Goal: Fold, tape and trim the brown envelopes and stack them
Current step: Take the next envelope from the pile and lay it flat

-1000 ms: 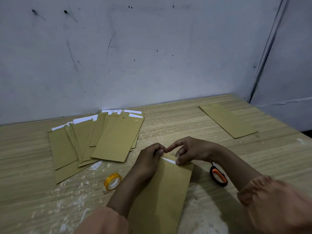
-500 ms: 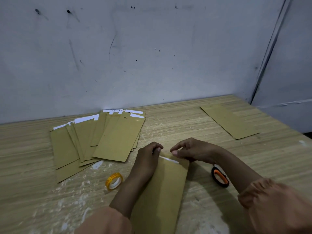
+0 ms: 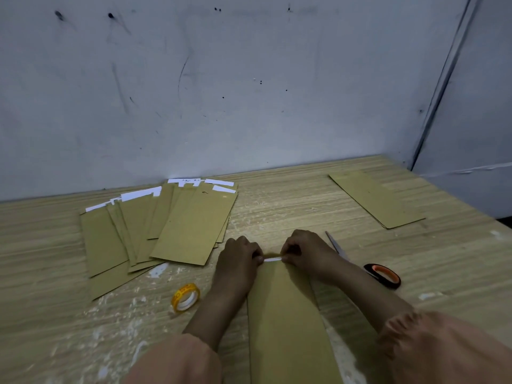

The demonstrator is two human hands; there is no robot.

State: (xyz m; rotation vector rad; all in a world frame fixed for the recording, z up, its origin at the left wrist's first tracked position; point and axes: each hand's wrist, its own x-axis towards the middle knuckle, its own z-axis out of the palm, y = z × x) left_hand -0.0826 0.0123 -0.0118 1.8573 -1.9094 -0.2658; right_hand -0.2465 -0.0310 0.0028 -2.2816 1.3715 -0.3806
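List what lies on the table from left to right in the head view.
Fanned pile of brown envelopes → tape roll → left hand → right hand → scissors, with a single envelope far right.

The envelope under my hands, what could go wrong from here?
Both hands, left and right, pinch the far edge of the envelope; uneven pressure could skew the fold. The scissors lie just beside the right forearm, so a sweep might knock them. The spread pile could get nudged.
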